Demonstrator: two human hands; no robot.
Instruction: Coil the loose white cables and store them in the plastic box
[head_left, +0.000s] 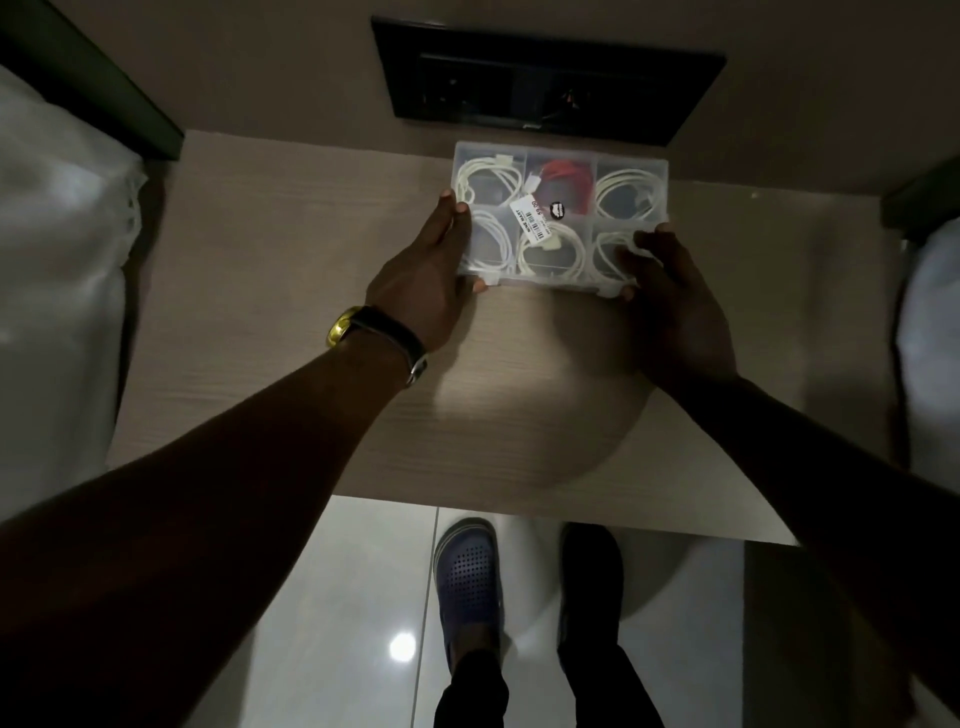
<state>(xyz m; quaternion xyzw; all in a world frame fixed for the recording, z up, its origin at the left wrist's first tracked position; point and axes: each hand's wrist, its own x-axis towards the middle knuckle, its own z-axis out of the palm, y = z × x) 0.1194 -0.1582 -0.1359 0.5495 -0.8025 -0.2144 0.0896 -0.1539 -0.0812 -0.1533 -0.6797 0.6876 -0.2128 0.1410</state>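
Note:
A clear plastic box (558, 156) with a closed lid lies at the far middle of the wooden table (291, 312). Through the lid I see coiled white cables (623, 195) in several compartments and a red cable (563, 174) in the top middle one. A barcode sticker (532, 221) sits on the lid. My left hand (421, 280) grips the box's left side, thumb at the near edge. My right hand (670, 291) holds the near right corner, fingers over the lid.
A dark wall panel (545, 88) is mounted behind the table. White bedding (57, 260) lies to the left, more white fabric (930, 338) to the right. My feet in dark shoes (467, 571) stand on glossy tiles below the table's near edge.

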